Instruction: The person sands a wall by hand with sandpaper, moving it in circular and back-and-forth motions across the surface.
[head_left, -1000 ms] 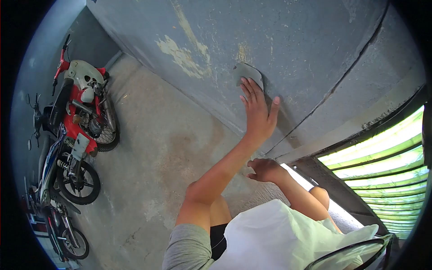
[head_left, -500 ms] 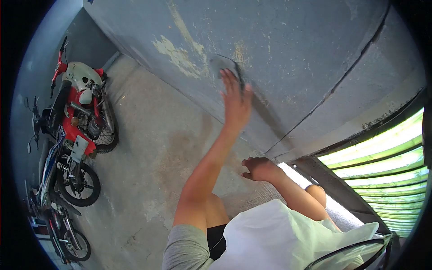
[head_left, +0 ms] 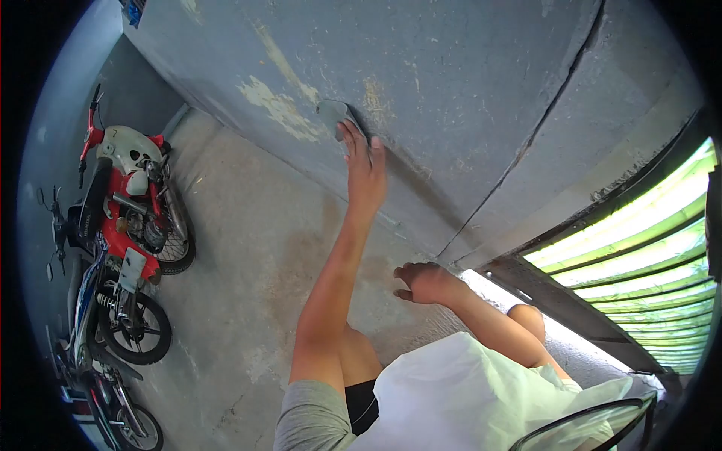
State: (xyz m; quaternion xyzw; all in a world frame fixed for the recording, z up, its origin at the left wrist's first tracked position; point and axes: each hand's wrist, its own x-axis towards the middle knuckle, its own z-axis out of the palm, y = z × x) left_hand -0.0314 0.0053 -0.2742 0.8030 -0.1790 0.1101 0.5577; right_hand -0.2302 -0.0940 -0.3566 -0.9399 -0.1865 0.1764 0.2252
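Observation:
Flat against the grey wall [head_left: 466, 83], my left hand [head_left: 365, 177] presses a thin dark grey sheet [head_left: 332, 114] with its fingers. The sheet's upper left part sticks out beyond the fingertips, and the rest is hidden under the hand. Pale scraped patches [head_left: 278, 111] mark the wall beside it. My right hand [head_left: 429, 283] hovers over the floor near the wall's lower edge, empty, its fingers loosely bent and the thumb apart.
Motorcycles stand at the left, a red and white one [head_left: 131, 199] nearest the wall corner. The concrete floor [head_left: 233, 218] runs between them and my arms. A long crack [head_left: 526, 146] crosses the wall. Bright green slats [head_left: 632, 255] are at the right.
My left hand and the sheet appear farther left in the view, but the wall marks have shifted left too. My right hand has moved slightly left, its fingers still loose.

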